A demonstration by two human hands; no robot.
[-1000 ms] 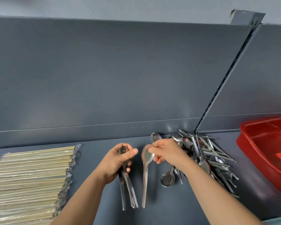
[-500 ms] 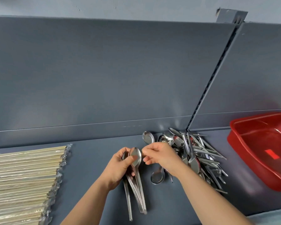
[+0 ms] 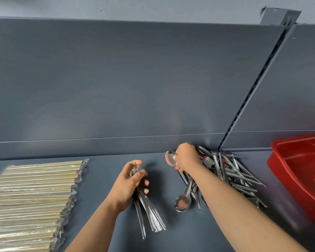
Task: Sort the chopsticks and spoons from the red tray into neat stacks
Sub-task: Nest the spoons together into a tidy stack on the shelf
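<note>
My left hand [image 3: 130, 184] grips a stack of several metal spoons [image 3: 151, 217], bowls up under the thumb, handles fanning down toward me. My right hand [image 3: 186, 157] reaches into the loose heap of spoons [image 3: 233, 175] by the back wall and pinches one spoon [image 3: 170, 159] by its bowl at the heap's left edge. Another spoon [image 3: 182, 203] lies bowl-down nearer me, below my right wrist. Wrapped chopsticks [image 3: 31, 200] lie in a neat stack at the left. The red tray [image 3: 287, 171] sits at the right edge.
Everything rests on a dark blue-grey shelf [image 3: 102, 179] with a tall back panel [image 3: 135, 79]. A slotted upright post [image 3: 258, 84] runs diagonally down to the spoon heap. Bare shelf lies between the chopstick stack and my left hand.
My right hand let go of the spoon it added to the left hand's stack and moved back right to the heap, where it now pinches another spoon. The left hand keeps its stack.
</note>
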